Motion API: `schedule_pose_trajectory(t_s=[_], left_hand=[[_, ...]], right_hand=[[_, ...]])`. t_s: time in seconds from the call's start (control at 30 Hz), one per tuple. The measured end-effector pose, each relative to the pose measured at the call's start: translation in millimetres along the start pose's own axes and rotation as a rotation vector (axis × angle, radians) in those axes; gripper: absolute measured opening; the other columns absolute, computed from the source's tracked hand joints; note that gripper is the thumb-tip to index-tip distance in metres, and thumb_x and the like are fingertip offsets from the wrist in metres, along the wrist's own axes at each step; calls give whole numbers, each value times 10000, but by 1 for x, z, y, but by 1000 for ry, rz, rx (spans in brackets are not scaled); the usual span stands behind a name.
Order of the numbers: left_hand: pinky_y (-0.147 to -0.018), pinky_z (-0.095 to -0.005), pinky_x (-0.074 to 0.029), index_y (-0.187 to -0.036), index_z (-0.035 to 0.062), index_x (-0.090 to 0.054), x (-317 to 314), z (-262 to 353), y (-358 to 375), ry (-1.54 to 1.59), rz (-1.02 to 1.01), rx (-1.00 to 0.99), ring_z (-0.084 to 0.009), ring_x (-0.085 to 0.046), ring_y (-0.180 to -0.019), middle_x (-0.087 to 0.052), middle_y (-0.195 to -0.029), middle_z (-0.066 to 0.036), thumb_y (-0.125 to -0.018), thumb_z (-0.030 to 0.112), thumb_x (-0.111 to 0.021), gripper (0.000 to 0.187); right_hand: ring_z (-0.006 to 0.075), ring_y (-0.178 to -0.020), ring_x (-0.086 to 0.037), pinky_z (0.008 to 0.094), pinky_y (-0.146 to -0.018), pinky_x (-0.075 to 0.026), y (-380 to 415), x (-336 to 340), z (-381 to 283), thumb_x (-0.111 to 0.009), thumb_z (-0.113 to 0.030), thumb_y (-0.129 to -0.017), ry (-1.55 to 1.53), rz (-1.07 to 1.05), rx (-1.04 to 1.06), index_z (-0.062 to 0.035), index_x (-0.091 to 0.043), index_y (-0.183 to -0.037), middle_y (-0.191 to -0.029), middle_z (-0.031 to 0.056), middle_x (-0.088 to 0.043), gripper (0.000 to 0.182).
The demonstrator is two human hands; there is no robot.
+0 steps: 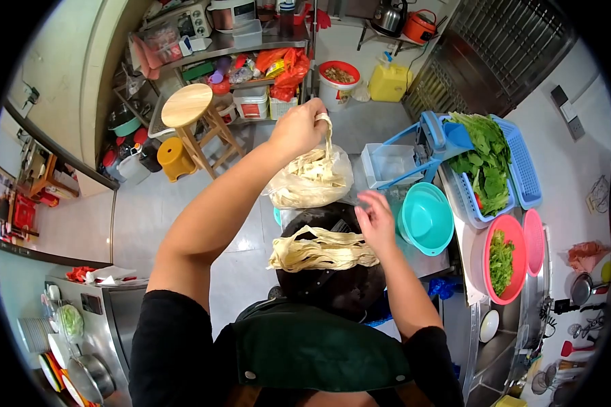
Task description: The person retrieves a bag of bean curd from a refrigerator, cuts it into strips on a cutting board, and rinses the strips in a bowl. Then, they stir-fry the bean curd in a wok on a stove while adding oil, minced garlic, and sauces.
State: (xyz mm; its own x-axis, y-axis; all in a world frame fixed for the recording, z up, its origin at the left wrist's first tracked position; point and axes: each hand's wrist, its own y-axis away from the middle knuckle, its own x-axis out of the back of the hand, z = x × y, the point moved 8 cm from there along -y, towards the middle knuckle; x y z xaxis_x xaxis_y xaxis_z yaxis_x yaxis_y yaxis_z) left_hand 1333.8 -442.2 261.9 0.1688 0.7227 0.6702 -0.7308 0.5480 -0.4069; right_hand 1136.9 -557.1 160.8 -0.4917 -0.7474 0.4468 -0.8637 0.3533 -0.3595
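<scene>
My left hand (302,125) is raised and pinches the end of a pale yellow strip (329,139) that looks like tofu skin. The strip hangs down into a clear plastic bag (299,193) full of similar strips. Nearer to me, a bundle of long strips (322,249) lies across a dark round surface (332,295). Just above the bundle's right end is my right hand (377,220), fingers apart and holding nothing.
To the right stand a turquoise basin (426,220), a clear plastic box (387,165), a blue basket (523,159) with leafy greens (483,163), and a pink basin (512,254) of cut greens. A wooden stool (189,106) and a yellow stool (174,159) are at left.
</scene>
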Motion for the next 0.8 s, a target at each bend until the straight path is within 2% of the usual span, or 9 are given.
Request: schedule_pose_trajectory(t_s=[0.23, 0.3, 0.33, 0.43, 0.47, 0.53, 0.67, 0.7, 0.8], left_hand=[[-563, -328, -436, -833, 9, -512, 23, 28, 8, 50, -28, -34, -247, -568, -607, -580, -674, -124, -739, 126, -546, 154], [-561, -317, -435, -837, 6, -513, 30, 34, 11, 49, -20, -40, -227, -568, -604, -580, -675, -117, -742, 124, -547, 155], [-560, -310, -432, -840, 5, -513, 31, 36, 13, 124, -55, -9, -214, -561, -597, -576, -672, -113, -746, 123, -549, 156], [-553, -291, -426, -843, 0, -513, 38, 33, 14, 152, -53, 0, -174, -546, -586, -570, -666, -103, -757, 111, -549, 145], [-547, -280, -422, -843, -5, -513, 42, 31, 15, 108, -20, -23, -148, -537, -583, -568, -665, -97, -766, 101, -548, 135], [-550, -267, -419, -845, -10, -508, 47, 17, 13, 172, 15, 23, -126, -531, -595, -572, -672, -84, -773, 88, -547, 127], [-572, -225, -409, -851, -20, -494, 43, -28, 5, 352, 30, 116, -78, -516, -649, -583, -717, -51, -789, 55, -546, 111], [-602, -219, -409, -865, -9, -487, 36, -36, 5, 402, -29, 163, -79, -518, -666, -585, -744, -42, -785, 49, -552, 119], [-619, -223, -413, -881, 3, -485, 12, -43, 10, 581, -120, 235, -78, -523, -680, -588, -766, -42, -778, 33, -547, 124]], right_hand=[[114, -597, -486, 232, -567, -433, -84, -51, 1, -614, -58, -702, -124, -49, -51, -56, -503, -1082, -954, 81, -556, 396], [121, -619, -500, 247, -585, -438, -85, -87, 24, -619, -88, -704, -164, -363, -303, -67, -507, -1086, -840, 59, -590, 398], [121, -619, -500, 247, -585, -438, -86, -92, 27, -619, -88, -704, -165, -365, -297, -67, -507, -1086, -840, 59, -590, 398], [190, -616, -559, 308, -580, -433, -96, -102, 34, -587, -202, -761, -51, -234, 42, -48, -576, -938, -743, 121, -606, 234], [190, -616, -559, 308, -580, -433, -101, -101, 33, -587, -202, -761, -54, -238, 44, -48, -576, -938, -743, 121, -606, 234], [202, -597, -569, 312, -579, -430, -115, -76, 45, -566, -237, -788, -57, -79, -253, -33, -589, -827, -714, 141, -599, 209], [133, -565, -536, 265, -538, -411, -145, -24, -20, -539, -226, -816, -127, -11, -128, -16, -582, -811, -641, 76, -586, 214], [54, -537, -488, 194, -472, -392, -149, -17, -41, -505, -214, -850, -135, -29, -95, -34, -573, -819, -681, 27, -581, 195], [50, -529, -486, 193, -469, -389, -156, -3, -86, -502, -231, -854, -145, -39, -31, -30, -577, -809, -688, 29, -585, 220]])
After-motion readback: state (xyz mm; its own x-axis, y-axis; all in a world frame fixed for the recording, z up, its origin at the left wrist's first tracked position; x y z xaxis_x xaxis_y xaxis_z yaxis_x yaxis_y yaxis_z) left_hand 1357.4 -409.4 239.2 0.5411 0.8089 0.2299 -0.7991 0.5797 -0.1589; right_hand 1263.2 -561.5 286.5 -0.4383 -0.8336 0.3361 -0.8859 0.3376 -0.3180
